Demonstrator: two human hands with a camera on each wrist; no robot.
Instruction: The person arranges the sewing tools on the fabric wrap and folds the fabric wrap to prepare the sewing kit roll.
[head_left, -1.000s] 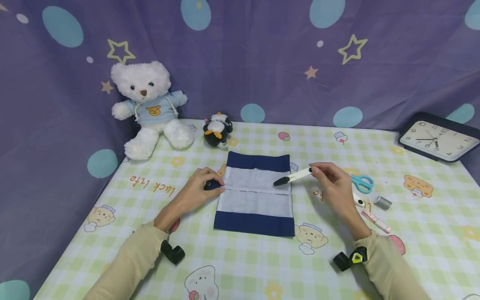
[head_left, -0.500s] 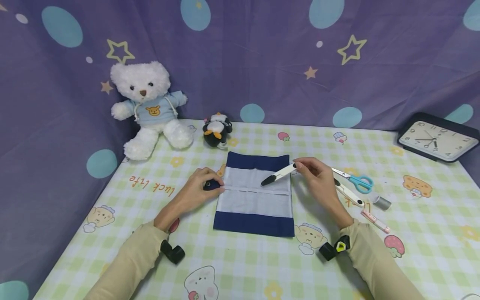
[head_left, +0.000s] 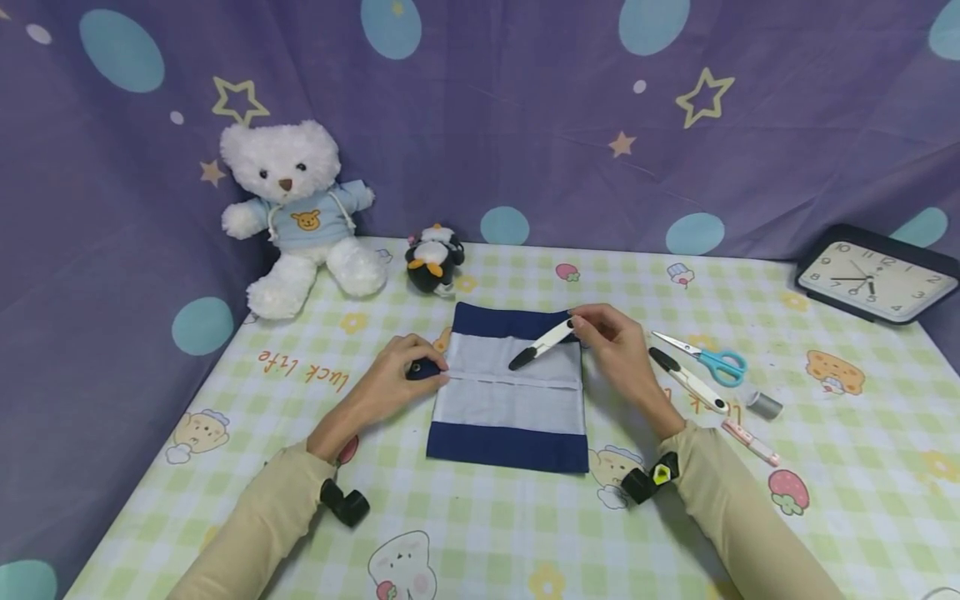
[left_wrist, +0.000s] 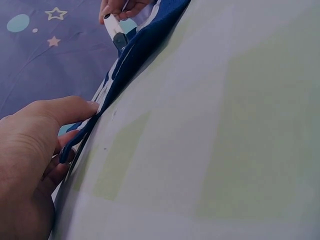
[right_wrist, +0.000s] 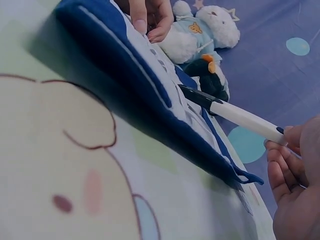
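An unfolded navy fabric pouch [head_left: 506, 447] with a pale grey lining lies flat on the table. At its left edge my left hand [head_left: 393, 375] pinches the fabric between thumb and fingers, beside a navy tab [head_left: 424, 369] with a snap. My right hand [head_left: 618, 346] pinches the rear end of a slim white tool with a black tip [head_left: 546, 342]; its exact kind is unclear. That tip points down and left over the upper lining. In the right wrist view the tool's black end [right_wrist: 197, 96] is at the lining; whether it touches is hard to tell.
Right of the pouch lie a similar white tool [head_left: 687, 381], blue-handled scissors [head_left: 718, 367], a grey thread spool [head_left: 765, 406] and a small pink-and-white item [head_left: 751, 442]. Behind stand a white teddy bear [head_left: 303, 217], a penguin toy [head_left: 433, 260] and a clock [head_left: 873, 279].
My right hand has moved left, carrying the white tool from the pouch's right edge to over its lining. The similar tool and scissors have come into fuller view. My left hand stays put.
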